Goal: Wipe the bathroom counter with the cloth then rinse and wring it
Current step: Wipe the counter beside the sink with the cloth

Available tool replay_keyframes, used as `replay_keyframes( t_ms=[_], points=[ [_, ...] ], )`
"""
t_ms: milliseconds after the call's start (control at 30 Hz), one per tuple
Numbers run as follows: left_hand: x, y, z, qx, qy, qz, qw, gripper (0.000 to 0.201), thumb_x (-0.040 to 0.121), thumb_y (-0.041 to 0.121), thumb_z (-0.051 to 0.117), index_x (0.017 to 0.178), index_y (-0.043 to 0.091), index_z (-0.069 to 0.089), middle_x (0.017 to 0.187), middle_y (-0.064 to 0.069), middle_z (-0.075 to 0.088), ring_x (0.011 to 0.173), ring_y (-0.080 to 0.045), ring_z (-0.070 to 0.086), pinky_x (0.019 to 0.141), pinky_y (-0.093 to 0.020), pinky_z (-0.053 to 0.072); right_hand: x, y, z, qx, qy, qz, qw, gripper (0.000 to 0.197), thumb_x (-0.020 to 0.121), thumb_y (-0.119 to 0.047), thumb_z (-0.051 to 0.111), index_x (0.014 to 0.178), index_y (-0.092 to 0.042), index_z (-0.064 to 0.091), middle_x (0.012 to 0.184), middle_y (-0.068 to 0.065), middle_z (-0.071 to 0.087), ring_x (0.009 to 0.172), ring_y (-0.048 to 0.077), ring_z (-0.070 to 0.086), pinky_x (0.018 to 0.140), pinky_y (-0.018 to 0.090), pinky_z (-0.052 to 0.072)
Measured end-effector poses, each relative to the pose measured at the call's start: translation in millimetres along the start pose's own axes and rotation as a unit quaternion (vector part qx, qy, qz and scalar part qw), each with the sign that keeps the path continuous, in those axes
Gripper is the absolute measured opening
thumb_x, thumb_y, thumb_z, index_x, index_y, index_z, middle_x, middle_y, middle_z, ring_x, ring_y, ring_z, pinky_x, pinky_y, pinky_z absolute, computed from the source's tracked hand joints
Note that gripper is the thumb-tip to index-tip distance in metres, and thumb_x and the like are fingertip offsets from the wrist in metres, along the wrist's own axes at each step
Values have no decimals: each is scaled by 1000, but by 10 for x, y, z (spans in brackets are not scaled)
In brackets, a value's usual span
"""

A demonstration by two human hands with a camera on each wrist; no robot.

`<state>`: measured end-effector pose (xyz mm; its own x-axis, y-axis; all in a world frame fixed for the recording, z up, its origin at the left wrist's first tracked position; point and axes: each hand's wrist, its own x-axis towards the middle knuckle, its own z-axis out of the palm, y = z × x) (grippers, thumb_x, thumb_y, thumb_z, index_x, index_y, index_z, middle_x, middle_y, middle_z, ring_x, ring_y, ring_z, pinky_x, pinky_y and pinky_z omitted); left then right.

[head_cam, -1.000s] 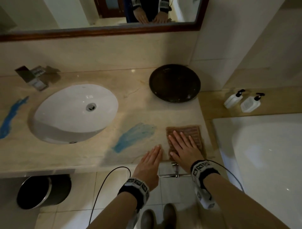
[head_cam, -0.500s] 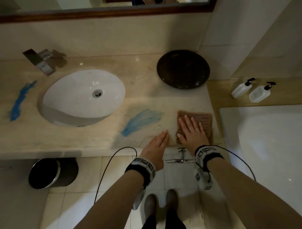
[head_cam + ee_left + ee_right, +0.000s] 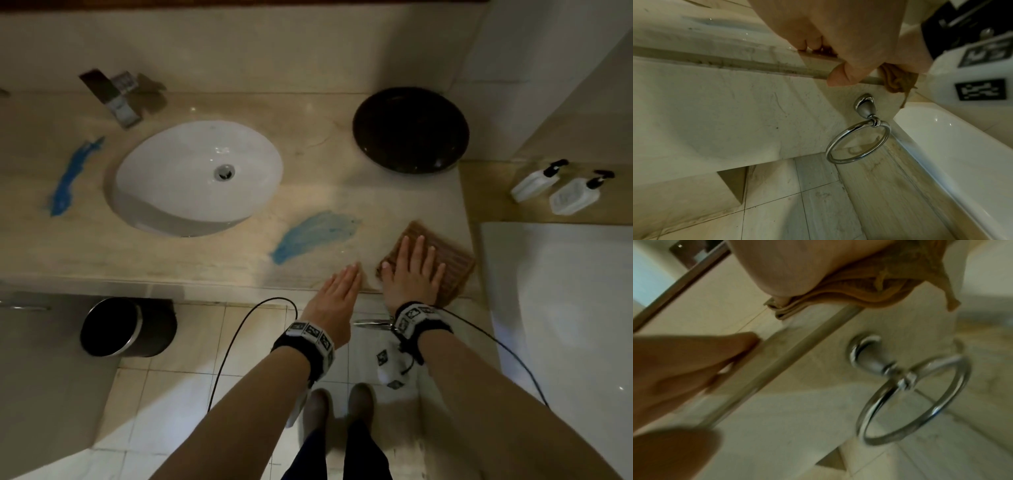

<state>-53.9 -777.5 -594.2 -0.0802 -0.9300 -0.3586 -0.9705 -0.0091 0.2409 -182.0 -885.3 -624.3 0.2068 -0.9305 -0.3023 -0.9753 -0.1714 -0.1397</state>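
Right hand (image 3: 409, 274), fingers spread flat, presses the cloth (image 3: 442, 263) overhanging the bench (image 3: 205, 253) front edge; left hand (image 3: 337, 294) flat at its nine o'clock, fingers together.

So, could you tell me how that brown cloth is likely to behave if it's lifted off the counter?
Probably floppy: the cloth droops over the counter edge in the right wrist view, in soft folds. Likely light, since it lies flat under the right hand with only straight fingers on it. Its ribbed weave suggests it won't be slippery, though whether it's wet is unclear.
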Motion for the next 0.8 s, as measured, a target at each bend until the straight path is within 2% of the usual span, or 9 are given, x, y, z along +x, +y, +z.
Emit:
replay_keyframes(
  t_ms=[100,200,233,300,400,467,600,733,800],
  points=[
    [-17,11,-6,-4,6,0,1000,87,83,1,42,150,8,-13,158,-7,-21,146,-18,-17,119,-33,-7,-100,-174,74,-22,-11,-72,997,66,98,-51,15,150,-24,-17,158,3,-23,146,27,-16,116,48,-12],
    [-86,-12,1,2,11,-6,1000,89,83,1,43,150,10,-14,154,-4,-27,141,-13,-24,115,-31,-13,24,126,-32,-52,-23,-165,985,66,97,-54,15,149,-31,-19,157,-4,-24,147,21,-15,116,44,-12],
    [-110,-26,7,7,7,-7,1000,91,82,0,44,150,11,-15,152,-2,-29,138,-12,-25,114,-31,-14,77,224,-73,-48,-29,-161,985,65,97,-54,15,149,-33,-19,157,-5,-25,147,20,-15,117,43,-12],
    [-143,-57,28,19,-7,-8,1000,95,80,0,46,150,13,-17,151,-1,-31,138,-11,-26,114,-32,-14,110,245,-122,-21,-28,-92,995,64,98,-53,16,150,-33,-15,159,-3,-21,147,22,-13,118,46,-8],
    [-119,-65,46,19,-18,-18,1000,96,78,0,46,150,12,-17,150,0,-33,142,-13,-23,117,-33,-12,20,-94,-54,11,-4,-17,1000,67,98,-51,18,152,-25,-12,159,4,-19,147,28,-13,118,51,-7],
    [-104,-33,35,18,-20,-25,999,95,79,3,46,150,12,-17,153,-1,-30,144,-14,-21,119,-34,-9,-39,-246,16,3,-14,-39,999,69,98,-53,16,151,-23,-16,158,5,-22,146,29,-17,117,51,-10],
    [-119,-67,-34,11,-19,-42,999,89,82,8,44,151,12,-12,158,-2,-20,146,-15,-14,119,-34,-7,-6,-164,-5,-16,-47,-96,994,76,94,-61,16,150,-23,-17,158,4,-24,146,28,-18,113,48,-16],
    [-201,-395,-202,9,31,-129,991,79,88,14,41,152,12,-4,160,-2,-13,147,-18,-10,120,-39,-5,-12,-190,-42,-12,-57,-99,993,81,92,-64,22,151,-21,-16,158,5,-24,145,29,-18,113,50,-15],
    [-241,-680,-262,-1,74,-181,981,79,88,19,41,153,13,-4,161,-4,-5,148,-22,0,120,-42,3,-17,-247,-26,-10,-46,-92,995,80,93,-62,22,151,-21,-16,158,6,-23,146,30,-17,114,51,-14]
  ],
)
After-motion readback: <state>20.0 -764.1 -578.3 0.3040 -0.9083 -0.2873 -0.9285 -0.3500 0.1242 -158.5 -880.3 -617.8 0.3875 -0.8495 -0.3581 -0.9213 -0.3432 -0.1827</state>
